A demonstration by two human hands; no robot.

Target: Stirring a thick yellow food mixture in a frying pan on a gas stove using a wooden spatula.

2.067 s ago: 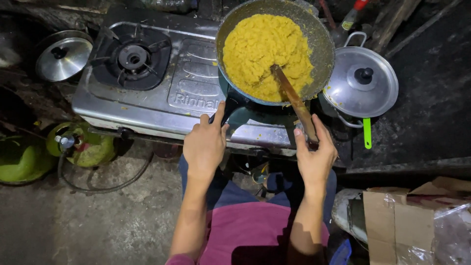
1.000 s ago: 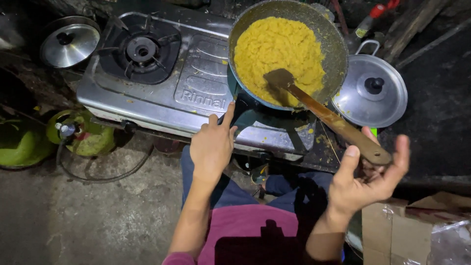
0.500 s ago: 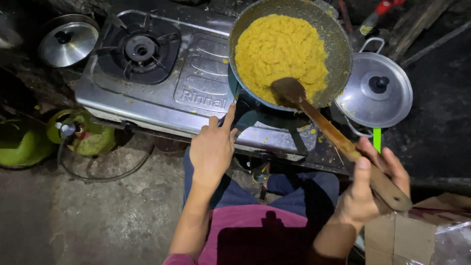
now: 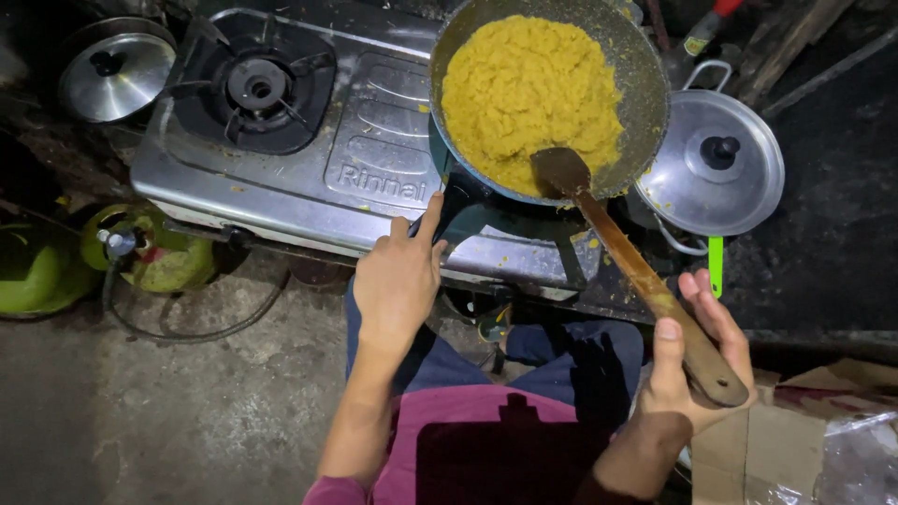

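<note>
Fingers (image 4: 669,360) of your right hand (image 4: 697,360) grip the wooden spatula (image 4: 636,271); left hand (image 4: 398,281) clamps the pan (image 4: 645,93) handle. Scrape under that yellow mash (image 4: 528,89) evenly.

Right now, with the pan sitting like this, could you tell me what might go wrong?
The pan overhangs the stove, steadied only by the left hand at its handle; it could tip. The right hand holds the wooden spatula at its far end, so control is weak and yellow food may spill.
</note>
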